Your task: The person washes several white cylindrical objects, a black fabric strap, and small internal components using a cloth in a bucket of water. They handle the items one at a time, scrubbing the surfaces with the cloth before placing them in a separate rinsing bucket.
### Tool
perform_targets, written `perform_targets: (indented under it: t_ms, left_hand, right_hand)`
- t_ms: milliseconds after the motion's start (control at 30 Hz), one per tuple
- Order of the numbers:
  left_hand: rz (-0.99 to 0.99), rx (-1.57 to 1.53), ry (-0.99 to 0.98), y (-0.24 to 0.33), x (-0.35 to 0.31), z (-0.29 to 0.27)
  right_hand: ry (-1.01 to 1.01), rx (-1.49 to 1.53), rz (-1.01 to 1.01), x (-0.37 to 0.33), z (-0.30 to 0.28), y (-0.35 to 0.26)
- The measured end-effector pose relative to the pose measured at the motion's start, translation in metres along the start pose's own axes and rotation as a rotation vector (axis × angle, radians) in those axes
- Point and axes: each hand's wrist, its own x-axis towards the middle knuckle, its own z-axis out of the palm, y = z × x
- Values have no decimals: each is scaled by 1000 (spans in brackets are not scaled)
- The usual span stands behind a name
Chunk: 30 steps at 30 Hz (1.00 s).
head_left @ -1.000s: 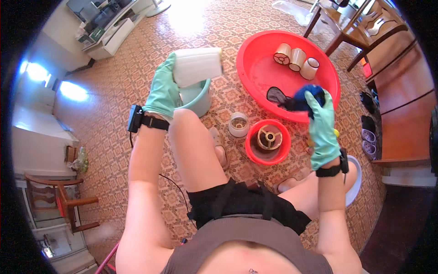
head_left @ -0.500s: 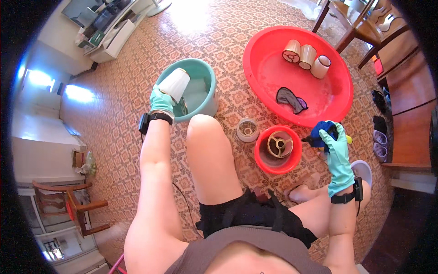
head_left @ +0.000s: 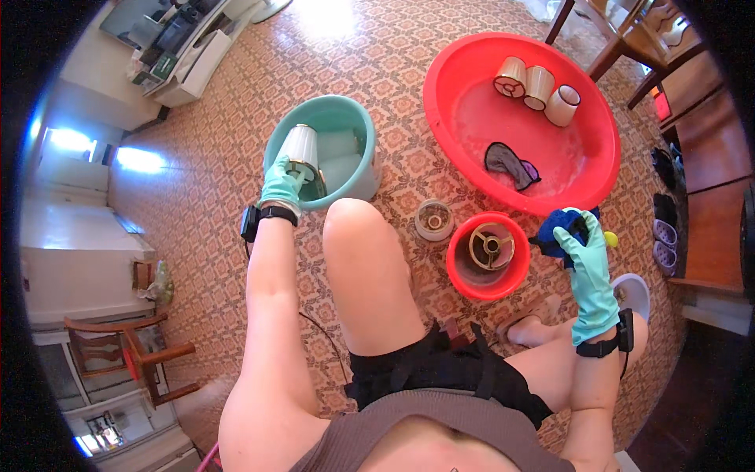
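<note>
My left hand (head_left: 281, 186), in a mint rubber glove, grips a small white pleated lampshade (head_left: 300, 145) by its trimmed lower rim. The shade is tilted inside the mouth of a teal tub (head_left: 365, 171), in front of my left knee; water shows in the tub. On the other side, my right hand (head_left: 588, 263), gloved alike, is closed around a bunched dark-blue cloth or scrubber (head_left: 560, 230), whose exact kind I cannot make out. That hand is held above my right leg, beside a red bucket (head_left: 464, 282) containing a shade with a spoked ring (head_left: 490, 246).
A wide red basin (head_left: 440, 130) holds three cream lampshades (head_left: 538, 86) and a grey mesh piece with dark edging (head_left: 510, 164). Between tub and bucket stands a small round container (head_left: 434, 219). Wooden chairs (head_left: 621, 47) and lilac clogs (head_left: 665, 245) are at the right.
My left hand has turned the lampshade more upright and brought it lower into the teal tub. The right hand keeps its hold on the blue bundle. The whole view has shifted slightly.
</note>
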Motion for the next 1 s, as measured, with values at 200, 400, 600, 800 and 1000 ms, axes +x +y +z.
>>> perform_targets:
  t_ms: [200, 400, 600, 800, 1000]
  left_hand:
    - [1134, 1023, 27, -29, -89, 62]
    - [1114, 2075, -162, -24, -47, 57]
    - [1011, 2015, -80, -13, -11, 59]
    - [614, 1775, -216, 35, 89, -18]
    - [1357, 2189, -1000, 22, 45, 25]
  right_hand:
    - [66, -51, -8, -4, -13, -3]
    - [29, -73, 9, -4, -8, 0]
    - [74, -60, 38, -3, -12, 2]
    - [35, -18, 84, -1, -7, -2]
    - [59, -83, 77, 1, -12, -1]
